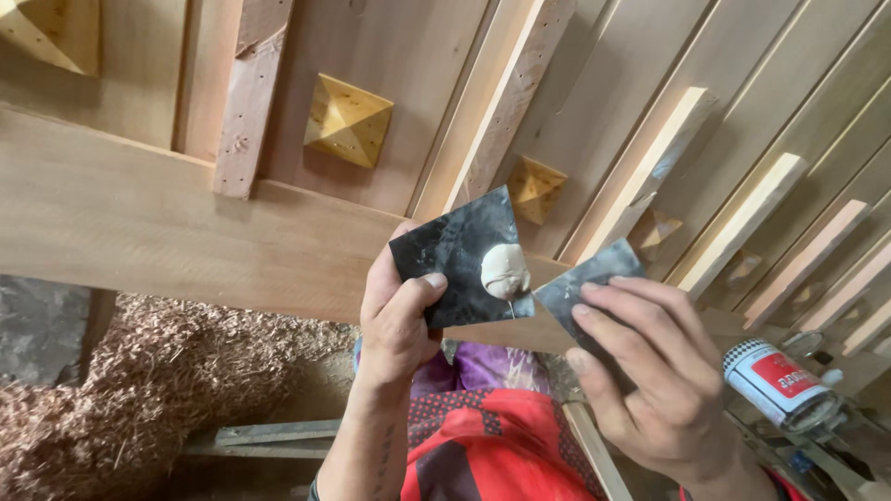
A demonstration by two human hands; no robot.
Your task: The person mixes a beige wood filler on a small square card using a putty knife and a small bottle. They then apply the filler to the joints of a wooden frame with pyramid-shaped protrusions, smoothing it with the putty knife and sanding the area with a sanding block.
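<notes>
My left hand (pixel 394 320) pinches a dark square metal plate (pixel 455 250) by its lower left corner, thumb on top. A pale lump of wood putty (pixel 504 270) sits on the plate's right side. My right hand (pixel 645 366) grips a second dark metal scraper (pixel 583 283), whose edge meets the first plate just under the putty. Both are held up in front of a large wooden door frame (pixel 139 218) with carved pyramid blocks (pixel 347 120).
Loose wooden strips (pixel 738 223) lean across the door at the right. A small tin can with a red label (pixel 775 382) stands at the lower right. Wood shavings (pixel 139 390) cover the floor at the left. My red patterned clothing (pixel 483 450) fills the bottom centre.
</notes>
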